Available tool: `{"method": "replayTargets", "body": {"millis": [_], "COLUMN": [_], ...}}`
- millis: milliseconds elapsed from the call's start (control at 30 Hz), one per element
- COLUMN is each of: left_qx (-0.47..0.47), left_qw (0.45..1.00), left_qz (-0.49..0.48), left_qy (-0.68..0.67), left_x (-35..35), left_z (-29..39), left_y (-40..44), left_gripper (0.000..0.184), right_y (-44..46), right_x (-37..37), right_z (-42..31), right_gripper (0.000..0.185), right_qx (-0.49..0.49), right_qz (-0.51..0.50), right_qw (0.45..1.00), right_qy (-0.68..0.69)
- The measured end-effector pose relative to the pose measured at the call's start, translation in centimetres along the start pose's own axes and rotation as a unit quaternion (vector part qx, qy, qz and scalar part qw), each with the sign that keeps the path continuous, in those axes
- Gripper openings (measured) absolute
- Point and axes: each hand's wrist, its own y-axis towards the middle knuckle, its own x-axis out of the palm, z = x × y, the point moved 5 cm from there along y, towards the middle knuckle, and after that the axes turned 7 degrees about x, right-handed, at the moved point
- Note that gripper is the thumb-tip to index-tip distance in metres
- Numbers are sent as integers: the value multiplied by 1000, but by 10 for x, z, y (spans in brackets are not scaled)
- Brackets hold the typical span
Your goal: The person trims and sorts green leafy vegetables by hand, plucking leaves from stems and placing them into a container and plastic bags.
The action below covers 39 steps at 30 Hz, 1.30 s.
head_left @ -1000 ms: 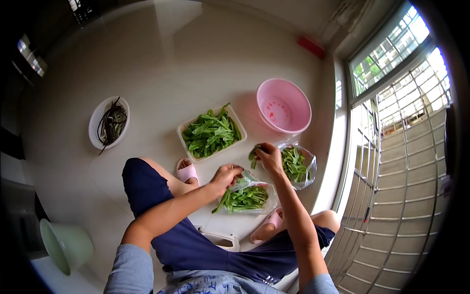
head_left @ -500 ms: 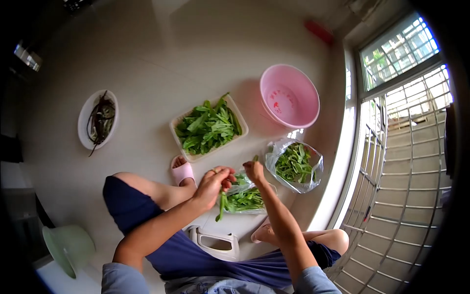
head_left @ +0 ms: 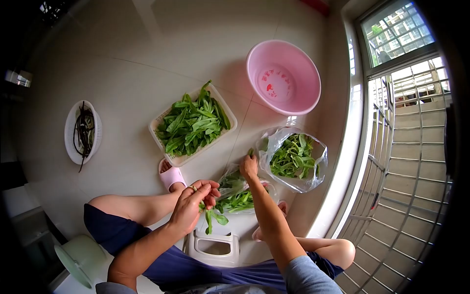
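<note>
My left hand (head_left: 192,205) is closed around a leafy green stem (head_left: 213,219), whose leaves hang below the fingers. My right hand (head_left: 248,167) pinches a small green piece (head_left: 250,152) beside the clear bag of leaves. Between and below my hands, a plastic bag (head_left: 227,176) lies on the floor with long leafy greens (head_left: 240,202) in it, partly hidden by my right forearm. Ahead, a cream rectangular basket (head_left: 182,160) is heaped with green leaves (head_left: 193,122). Right of my right hand, an open clear plastic bag (head_left: 268,161) holds more leafy greens (head_left: 293,157).
A pink basin (head_left: 308,93) stands at the upper right. At the left is a white oval basket (head_left: 98,128) with dark, thin strands (head_left: 84,130). A pale stool (head_left: 213,251) sits between my legs. A window with metal bars (head_left: 409,157) lines the right side.
My left hand has moved left and toward my body, and more of the hanging leaves shows. My hands are farther apart. The camera view has shifted slightly.
</note>
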Motion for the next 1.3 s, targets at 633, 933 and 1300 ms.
{"method": "replayTargets", "body": {"millis": [633,933,1300], "left_qx": [22,-28,-50], "left_qw": [991,965,957], "left_qz": [-59,-232,-282], "left_qy": [-115,-122,40], "left_x": [32,88,89], "left_z": [8,-8,-17], "left_y": [6,-7,-24], "left_gripper": [22,24,25], "right_y": [-165,-262,-264], "right_x": [-225,-212,-215], "right_z": [-24,-63,-45], "right_gripper": [23,18,15], "right_qx": [-271,-200,-170], "right_qz": [125,-290,-248], "right_qw": [943,890,879], "right_qy": [148,289,370]}}
